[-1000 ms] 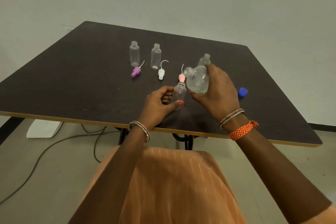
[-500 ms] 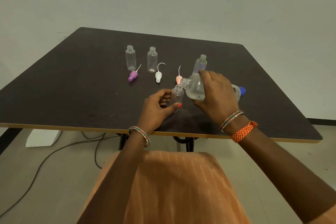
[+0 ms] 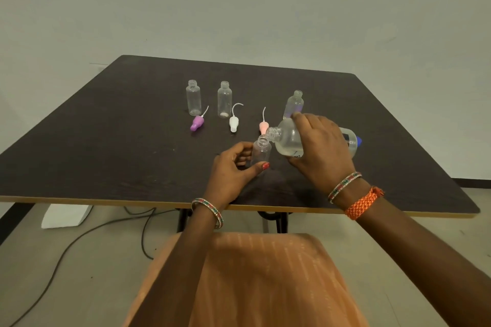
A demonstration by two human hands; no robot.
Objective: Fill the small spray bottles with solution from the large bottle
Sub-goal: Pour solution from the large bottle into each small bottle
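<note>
- Table (image 3: 106, 156) carries everything; spills would spread.
- Large bottle (image 3: 288, 141), clasped in the right hand's (image 3: 321, 151) grip, tips leftward; pouring should go slowly.
- Small bottle (image 3: 261, 152), near the front edge, pinched by the left hand (image 3: 231, 175); mouths should line up.

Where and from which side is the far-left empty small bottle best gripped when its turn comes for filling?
Probably round its straight cylindrical body, below the shoulder, coming from its left or front-left. The far-left small bottle stands upright and uncapped, so a side grip keeps the mouth free for pouring. The purple spray cap lies just in front, and the next small bottle stands to its right, so those sides look more crowded.
</note>
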